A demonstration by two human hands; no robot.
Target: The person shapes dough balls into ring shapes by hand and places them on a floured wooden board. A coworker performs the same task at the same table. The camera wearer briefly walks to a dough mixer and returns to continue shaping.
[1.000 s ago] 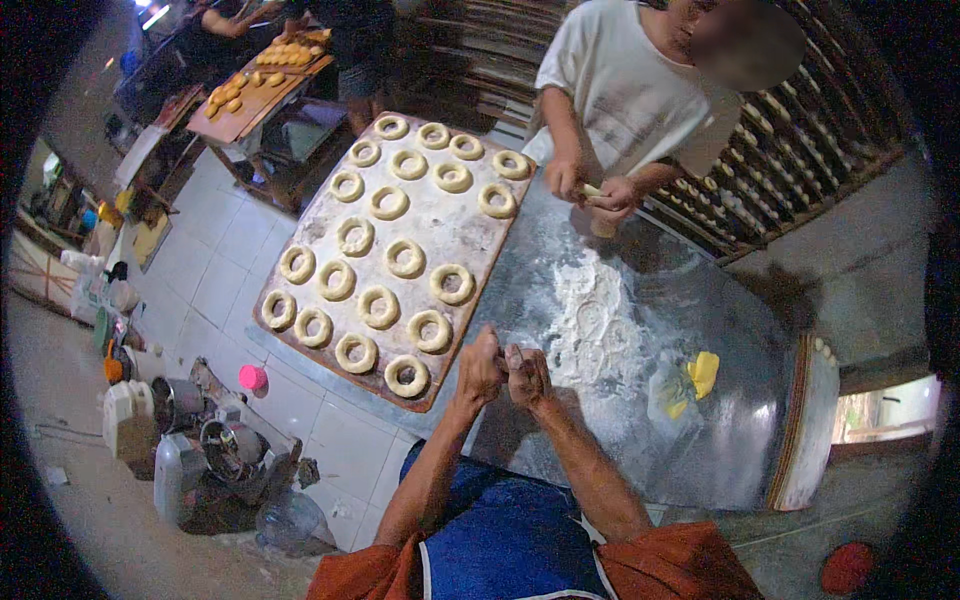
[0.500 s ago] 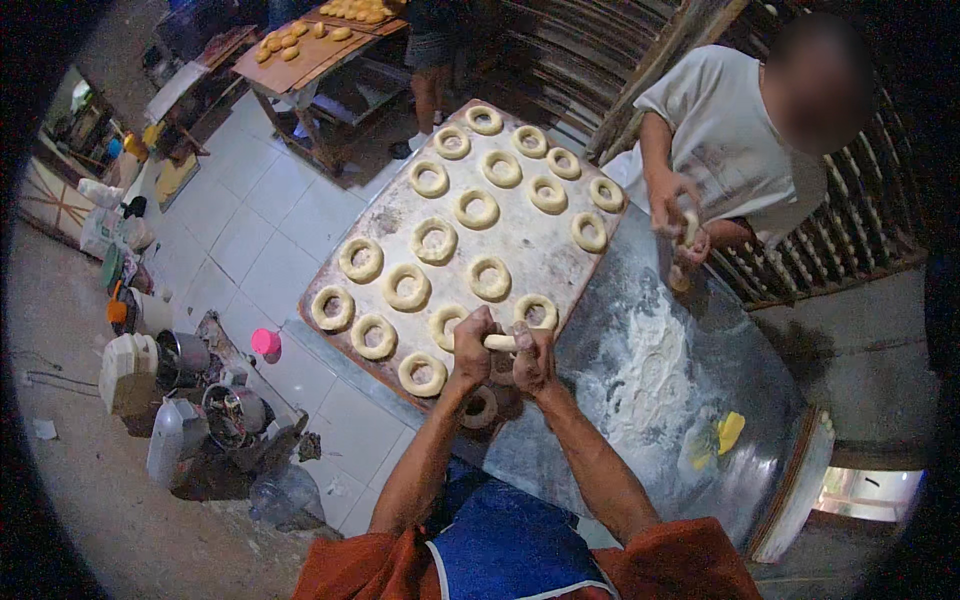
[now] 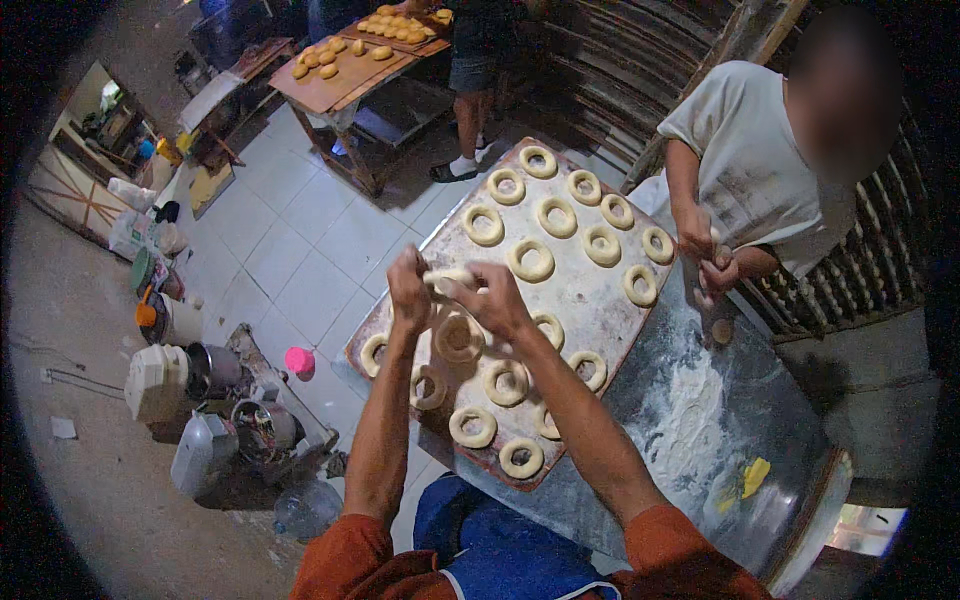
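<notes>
A pale dough ring [image 3: 447, 279] is stretched between my two hands, raised over the left part of the floured board [image 3: 555, 300]. My left hand [image 3: 408, 288] is closed round its left end. At the other end, my right hand [image 3: 497, 300] grips it with thumb and fingers; motion blurs the dough slightly. Several raw dough rings lie flat on the board, such as one dough ring [image 3: 531, 260] right of my hands and another dough ring [image 3: 506, 383] nearer me. My hands and forearms hide some of the rings.
The board rests on a metal table [image 3: 620, 440] with a patch of flour [image 3: 690, 405] and a yellow scraper [image 3: 755, 477]. At the right a co-worker [image 3: 745, 160] handles a piece of dough. Baked buns [image 3: 327, 58] sit on a far table; pots [image 3: 215, 370] stand at left.
My hands have moved from the near part of the board to its left side, still holding dough between them. The view has shifted, so the board sits farther right and lower.
</notes>
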